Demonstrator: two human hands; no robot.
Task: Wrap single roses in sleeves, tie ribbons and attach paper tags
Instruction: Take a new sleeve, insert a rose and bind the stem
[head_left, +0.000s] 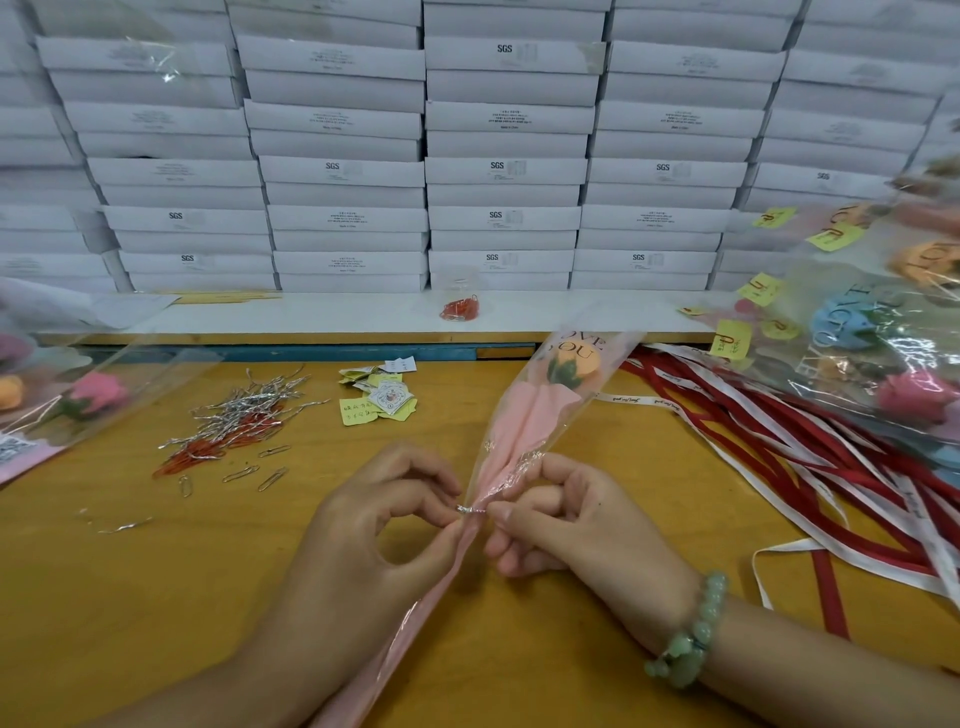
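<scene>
Between the two hands, on the wooden table (156, 597), lies the sleeved rose (524, 431). Its clear cone runs from close in front of me up and to the right, past the fingers. I can see an orange rose head (576, 364) near the wide end, under dark lettering, with pink paper folded below it.

My left hand (374, 525) is curled, its thumb and forefinger pinching the silver twist tie (470, 510) that circles the gathered neck of the sleeve. My right hand (566, 525) is clenched on the sleeve from the other side. The forefinger hooks over the crinkled plastic just above the tie and the thumb tip meets the tie itself. A green bead bracelet (691, 634) sits on the right wrist.

Beyond the left hand lies a loose heap of silver twist ties (249, 405) mixed with red paper clips (208, 447), and a few plain paper clips (244, 473) lie nearer to me. Just beyond both hands is a small pile of paper tags (379, 397), yellow and white. Off to the right of the right hand, red and white ribbons (779, 447) spread across the table, and past them finished wrapped roses (857, 332) with yellow tags are piled up. Far to the left of the left hand lies another wrapped pink rose (98, 395). Further back, a small bag of red clips (460, 306) sits on a white ledge, in front of stacked white boxes (343, 171).
</scene>
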